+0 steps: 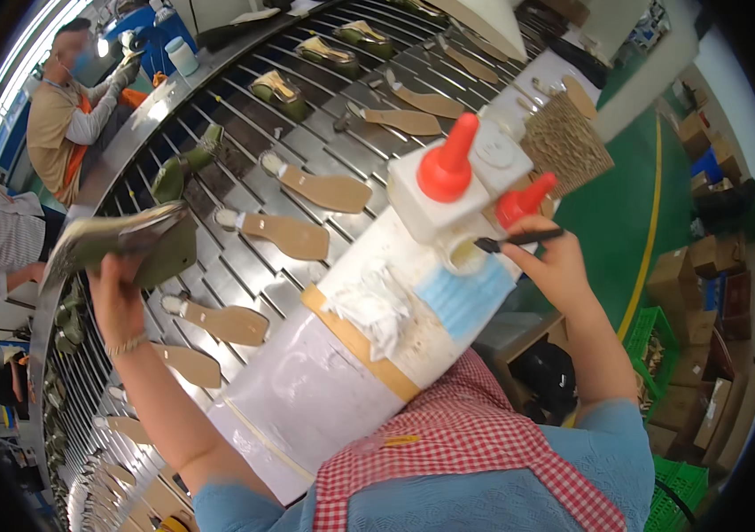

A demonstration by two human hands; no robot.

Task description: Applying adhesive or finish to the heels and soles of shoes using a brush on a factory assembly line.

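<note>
My left hand point(116, 297) is raised over the conveyor, its fingers wrapped round a dark green shoe point(169, 255) with a pale sole edge; the shoe is somewhat blurred. In my right hand point(556, 266) is a black-handled brush point(533, 237), pinched between thumb and fingers. The brush's dark tip reaches the rim of a small pale cup point(466, 257), which holds something yellowish. A blue face mask point(464, 297) lies beside the cup on the white work board point(435, 355). Next to that is a crumpled white cloth point(373, 306).
Two bottles with red nozzles point(448, 168) stand behind the cup. A textured brown pad point(566, 142) lies farther right. The bar conveyor point(245, 177) carries several tan soles point(287, 237) and green shoes point(280, 95). Across it, a person point(67, 124) works. Cardboard boxes point(683, 284) and green crates point(657, 350) are at right.
</note>
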